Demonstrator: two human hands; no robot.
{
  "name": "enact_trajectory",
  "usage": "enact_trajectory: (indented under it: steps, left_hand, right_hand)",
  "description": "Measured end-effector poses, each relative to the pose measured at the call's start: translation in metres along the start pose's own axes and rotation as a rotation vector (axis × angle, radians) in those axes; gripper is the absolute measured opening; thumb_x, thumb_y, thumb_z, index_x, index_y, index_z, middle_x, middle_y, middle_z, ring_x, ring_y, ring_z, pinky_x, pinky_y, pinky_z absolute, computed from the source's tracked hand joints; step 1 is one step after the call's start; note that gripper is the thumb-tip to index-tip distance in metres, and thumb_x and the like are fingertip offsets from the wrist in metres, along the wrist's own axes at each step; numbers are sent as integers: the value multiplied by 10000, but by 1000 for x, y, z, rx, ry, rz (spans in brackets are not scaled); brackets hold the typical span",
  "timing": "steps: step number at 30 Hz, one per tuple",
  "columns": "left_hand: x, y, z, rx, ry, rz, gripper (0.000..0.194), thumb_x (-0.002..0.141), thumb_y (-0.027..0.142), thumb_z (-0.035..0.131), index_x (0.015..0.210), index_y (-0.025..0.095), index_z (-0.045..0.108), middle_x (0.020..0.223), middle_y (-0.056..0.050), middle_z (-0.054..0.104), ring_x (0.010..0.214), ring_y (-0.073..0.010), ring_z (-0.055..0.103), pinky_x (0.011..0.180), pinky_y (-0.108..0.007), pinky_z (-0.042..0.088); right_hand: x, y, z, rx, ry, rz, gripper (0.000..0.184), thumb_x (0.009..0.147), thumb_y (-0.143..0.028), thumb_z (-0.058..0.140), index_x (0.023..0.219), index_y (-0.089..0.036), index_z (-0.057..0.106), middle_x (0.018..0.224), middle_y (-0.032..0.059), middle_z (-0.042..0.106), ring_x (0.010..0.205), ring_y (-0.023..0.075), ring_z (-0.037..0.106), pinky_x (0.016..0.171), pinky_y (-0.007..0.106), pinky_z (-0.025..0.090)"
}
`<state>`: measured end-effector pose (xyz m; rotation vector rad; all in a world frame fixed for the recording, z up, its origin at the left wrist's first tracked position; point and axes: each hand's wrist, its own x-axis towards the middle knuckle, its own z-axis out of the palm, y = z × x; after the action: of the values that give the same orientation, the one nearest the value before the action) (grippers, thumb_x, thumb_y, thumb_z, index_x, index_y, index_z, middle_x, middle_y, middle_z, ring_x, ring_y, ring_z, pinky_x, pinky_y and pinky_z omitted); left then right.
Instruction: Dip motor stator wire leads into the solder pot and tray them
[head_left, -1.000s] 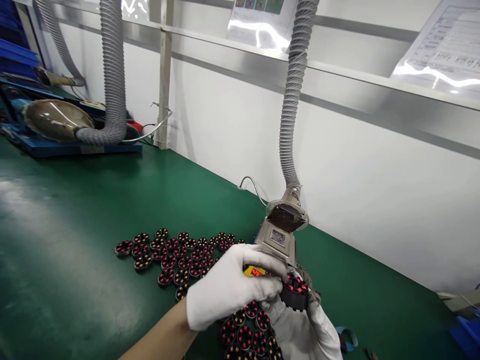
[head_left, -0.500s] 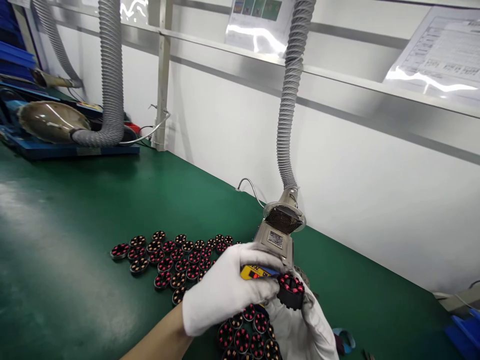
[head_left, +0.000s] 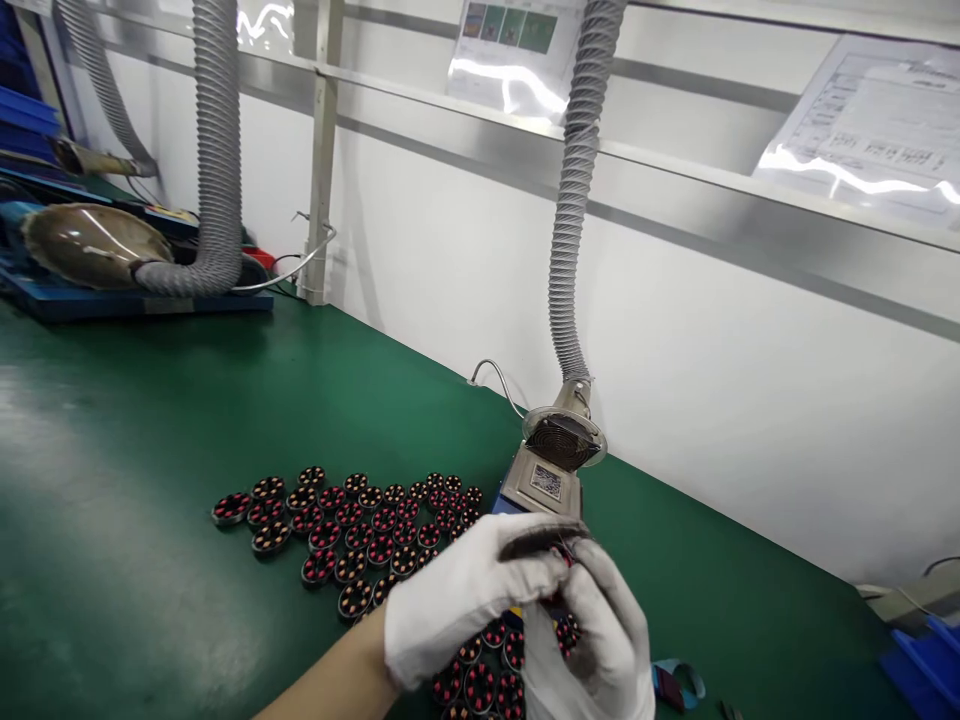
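Both my hands wear white gloves and meet low in the middle of the view. My left hand (head_left: 465,600) curls its fingers round a round black stator with red windings (head_left: 564,556), which is mostly hidden between the gloves. My right hand (head_left: 600,640) closes on the same part from the right, its fingertips dirty and grey. Just behind the hands stands a small grey soldering unit (head_left: 544,485) with a round mesh intake (head_left: 562,440).
Several more stators (head_left: 352,525) lie grouped on the green table (head_left: 150,480), and others (head_left: 487,680) sit under my hands. A ribbed grey extraction hose (head_left: 570,200) rises from the unit. A second hose (head_left: 217,150) and blue equipment (head_left: 90,290) stand far left.
My hands have closed over the stator and turned it, so its red windings are now mostly hidden. The right hand rose over the part; the yellow display is covered.
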<state>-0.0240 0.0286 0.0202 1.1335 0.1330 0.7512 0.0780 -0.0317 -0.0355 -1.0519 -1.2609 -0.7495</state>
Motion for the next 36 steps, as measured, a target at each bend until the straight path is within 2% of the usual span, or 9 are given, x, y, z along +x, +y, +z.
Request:
enact_trajectory:
  steps: [2, 5, 8, 13, 16, 20, 26, 30, 36]
  left_hand:
    - [2, -11, 8, -149, 74, 41, 259, 780, 366, 720, 966, 192, 677, 982, -59, 657, 949, -185, 596, 856, -225, 466]
    - [4, -18, 13, -275, 231, 152, 217, 748, 399, 747, 845, 214, 690, 865, -18, 670, 842, -145, 615, 794, -183, 478]
    - [4, -10, 8, -252, 326, 233, 237, 749, 411, 745, 888, 230, 681, 951, -12, 659, 938, -152, 593, 880, -200, 451]
    - [5, 2, 6, -96, 196, -48, 331, 627, 285, 833, 889, 144, 689, 888, -84, 667, 874, -210, 611, 798, -252, 489]
    - [5, -2, 9, -177, 298, 29, 207, 603, 254, 835, 715, 149, 695, 736, -51, 671, 715, -163, 623, 688, -203, 502]
    - [1, -2, 4, -201, 361, 192, 238, 630, 270, 832, 808, 182, 701, 827, -48, 682, 767, -155, 628, 726, -189, 505]
    - [-1, 9, 3, -92, 213, -31, 304, 631, 192, 805, 911, 155, 691, 886, -69, 674, 825, -159, 610, 752, -193, 478]
    - [3, 6, 3, -78, 218, -6, 210, 640, 139, 780, 833, 152, 699, 808, -48, 679, 747, -141, 606, 683, -184, 478]
    - [3, 10, -1, -120, 355, 187, 261, 697, 277, 792, 915, 185, 682, 911, -45, 673, 874, -153, 607, 815, -198, 475]
  right_hand:
    - [0, 0, 1, -69, -7, -100, 582, 703, 33, 653, 1201, -250, 555, 1195, 65, 564, 1043, 207, 581, 829, 317, 537]
    - [0, 6, -3, -68, 33, -12, 580, 709, 13, 670, 1198, -277, 557, 1137, 58, 582, 994, 193, 605, 793, 292, 549]
    - [-2, 13, -10, -26, 39, 32, 604, 652, -24, 748, 1159, -306, 579, 1111, 47, 595, 917, 178, 636, 712, 263, 567]
    - [-2, 13, -13, -54, 62, 21, 488, 706, -66, 717, 1128, -271, 582, 1106, 64, 617, 946, 209, 634, 725, 331, 572]
    - [-1, 11, -13, -60, -5, -4, 390, 747, -110, 688, 1097, -244, 581, 1082, 78, 631, 939, 231, 638, 699, 363, 580]
    - [-3, 9, -12, -19, -39, 25, 386, 747, -139, 696, 1099, -247, 580, 1091, 78, 630, 929, 224, 641, 689, 342, 579]
    - [-6, 0, -8, -6, 21, 136, 402, 768, -110, 654, 1127, -267, 563, 1121, 80, 608, 1007, 252, 603, 762, 424, 558]
    - [-5, -4, -5, 12, -57, 114, 389, 771, -138, 657, 1124, -270, 561, 1105, 79, 613, 984, 248, 610, 752, 427, 560]
    - [-2, -10, 2, 14, 72, 184, 461, 705, -82, 703, 1109, -259, 567, 1107, 71, 602, 988, 240, 603, 763, 417, 557]
